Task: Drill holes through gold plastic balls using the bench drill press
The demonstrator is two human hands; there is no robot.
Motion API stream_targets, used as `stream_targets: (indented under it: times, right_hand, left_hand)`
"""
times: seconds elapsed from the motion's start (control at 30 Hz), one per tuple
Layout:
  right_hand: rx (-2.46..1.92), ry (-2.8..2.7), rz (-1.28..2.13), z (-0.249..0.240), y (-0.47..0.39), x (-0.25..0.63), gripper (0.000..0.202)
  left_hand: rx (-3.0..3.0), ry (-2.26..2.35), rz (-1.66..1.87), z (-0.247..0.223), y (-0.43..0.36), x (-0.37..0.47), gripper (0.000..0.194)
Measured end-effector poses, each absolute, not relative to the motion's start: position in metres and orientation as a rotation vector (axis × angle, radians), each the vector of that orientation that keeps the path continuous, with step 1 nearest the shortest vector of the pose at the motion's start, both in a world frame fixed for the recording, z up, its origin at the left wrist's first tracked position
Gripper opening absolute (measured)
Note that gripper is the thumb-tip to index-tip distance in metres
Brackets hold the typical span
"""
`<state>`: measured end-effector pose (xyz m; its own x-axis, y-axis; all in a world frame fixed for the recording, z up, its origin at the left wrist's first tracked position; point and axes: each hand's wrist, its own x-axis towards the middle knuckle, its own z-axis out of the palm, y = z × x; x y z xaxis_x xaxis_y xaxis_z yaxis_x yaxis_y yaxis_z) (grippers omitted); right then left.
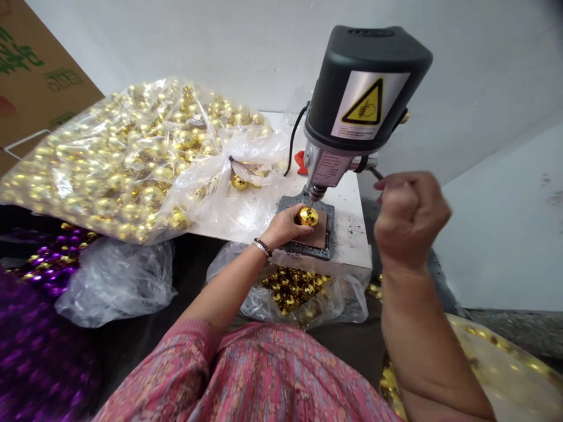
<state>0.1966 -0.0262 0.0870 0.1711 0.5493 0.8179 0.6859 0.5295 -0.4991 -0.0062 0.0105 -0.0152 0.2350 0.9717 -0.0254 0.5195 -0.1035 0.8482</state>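
Under the bit of a bench drill press (328,161), my left hand (288,225) grips a shiny gold faceted ball (308,216) between thumb and fingers. The ball rests over a brown board (314,237) on the drill's dark base plate (328,252). The thin bit comes down at the top of the ball; whether it has entered cannot be made out. My right hand (411,217) is closed in a fist around the drill's feed lever (376,172), to the right of the motor housing. Most of the lever is hidden by the fist.
A large clear bag of gold balls (132,158) covers the left of the white table (352,205). Below the table's front edge hangs an open plastic bag (352,302) with gold balls. Purple balls (53,264), a crumpled bag (118,281) and a cardboard box (44,70) lie left.
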Motion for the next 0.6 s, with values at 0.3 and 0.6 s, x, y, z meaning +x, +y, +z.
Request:
stream_targets:
  times: [0.3,0.6]
  right_hand:
    - [-1.169,-1.332,0.262,0.15,0.008,0.198,0.025]
    - [-1.15,-1.287,0.24,0.148,0.001,0.19,0.025]
  left_hand:
    - [1.762,1.372,0.764,-0.005,-0.015,-0.018,0.049]
    - [1.787,1.253,0.674,-0.004,-0.038,-0.08,0.061]
